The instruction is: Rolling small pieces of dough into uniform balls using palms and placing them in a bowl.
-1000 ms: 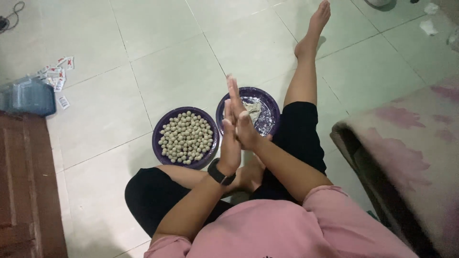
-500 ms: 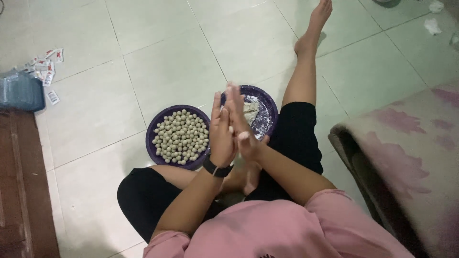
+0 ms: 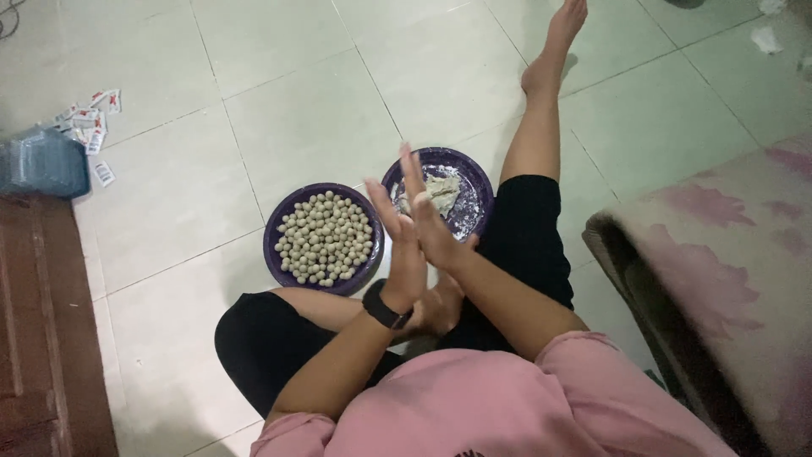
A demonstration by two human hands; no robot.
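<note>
Currently, both hands are raised above the two bowls with palms pressed flat together, the left hand (image 3: 404, 254) and the right hand (image 3: 433, 228) offset so that the right's fingers (image 3: 412, 173) reach further forward. Against the pictures of a second and half a second ago, the palms have slid along one another: the right hand first stood well ahead, then drew level, and now leads again. In my judgement this back-and-forth is a rolling stroke, and a small piece of dough is being shaped between the palms. The piece itself is hidden, so I cannot tell its size or how round it is. Fingers of both hands are extended and straight, neither clenched nor curled; anything held is kept by palm pressure alone.

The left purple bowl (image 3: 275, 254) sits on the tiled floor (image 3: 279, 76), just ahead of the person's folded knee, and is filled with many small, pale, round balls (image 3: 326, 239) of even size. The right purple bowl (image 3: 482, 182) touches or nearly touches it, and holds an irregular pale lump of dough (image 3: 440, 190) on a floury smear. A dark watch (image 3: 386, 306) sits on the left wrist.
</note>
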